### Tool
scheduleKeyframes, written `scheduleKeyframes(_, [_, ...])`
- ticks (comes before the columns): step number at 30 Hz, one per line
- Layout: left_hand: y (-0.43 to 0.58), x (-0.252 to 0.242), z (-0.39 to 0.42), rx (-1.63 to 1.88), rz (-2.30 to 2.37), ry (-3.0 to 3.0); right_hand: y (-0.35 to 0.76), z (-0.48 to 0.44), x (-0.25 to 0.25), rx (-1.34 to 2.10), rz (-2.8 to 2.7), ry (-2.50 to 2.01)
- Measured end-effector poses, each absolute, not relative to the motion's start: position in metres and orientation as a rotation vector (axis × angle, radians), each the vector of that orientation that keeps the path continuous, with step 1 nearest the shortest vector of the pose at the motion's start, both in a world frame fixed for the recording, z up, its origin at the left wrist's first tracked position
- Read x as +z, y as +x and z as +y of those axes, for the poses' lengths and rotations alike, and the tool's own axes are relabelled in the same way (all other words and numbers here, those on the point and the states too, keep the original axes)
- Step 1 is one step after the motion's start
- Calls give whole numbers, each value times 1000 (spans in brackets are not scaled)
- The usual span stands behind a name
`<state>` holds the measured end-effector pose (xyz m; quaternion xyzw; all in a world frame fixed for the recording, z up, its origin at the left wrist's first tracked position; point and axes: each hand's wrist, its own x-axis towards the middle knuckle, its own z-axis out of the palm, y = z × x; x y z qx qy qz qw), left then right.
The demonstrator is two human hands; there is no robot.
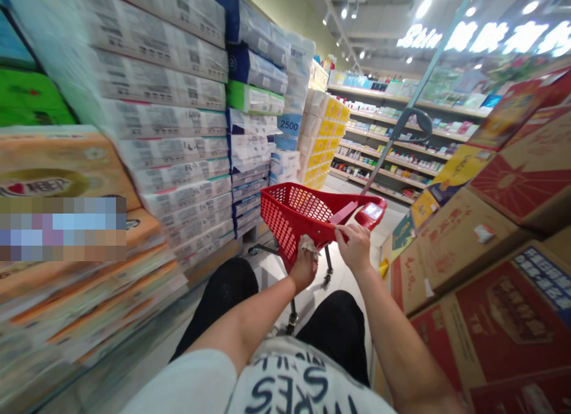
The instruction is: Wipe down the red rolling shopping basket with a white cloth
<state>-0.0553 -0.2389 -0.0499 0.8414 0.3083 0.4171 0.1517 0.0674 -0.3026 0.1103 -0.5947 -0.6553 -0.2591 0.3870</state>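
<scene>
A red plastic shopping cart (285,223) with a perforated basket stands right in front of my knees, on thin legs with casters. My left hand (305,267) is closed around a crumpled, pale cloth or tissue (307,245), held against the cart's near side; which material it is I cannot tell. With bent fingers my right hand (354,245) grips the cart's upper rim near its right end. Beyond that hand, a grey pole with a looped handle (413,125) rises from the cart, close to a glossy panel (371,212) on the rim.
Tall stacks of wrapped paper packs (178,104) line the left side, with orange packs (66,182) nearest. Cardboard cartons (468,241) are piled close on the right. Shelves of small goods (401,134) stand behind the cart. The aisle floor (345,295) is narrow.
</scene>
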Motion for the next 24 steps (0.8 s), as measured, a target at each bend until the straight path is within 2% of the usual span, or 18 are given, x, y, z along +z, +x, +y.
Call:
scheduleKeyframes(15, [-57, -30, -247, 908, 1123, 2438, 66, -305, 108, -714, -1676, -1499])
scheduleKeyframes(24, [-55, -35, -244, 971, 1165, 2483, 65, -306, 108, -740, -1673, -1474])
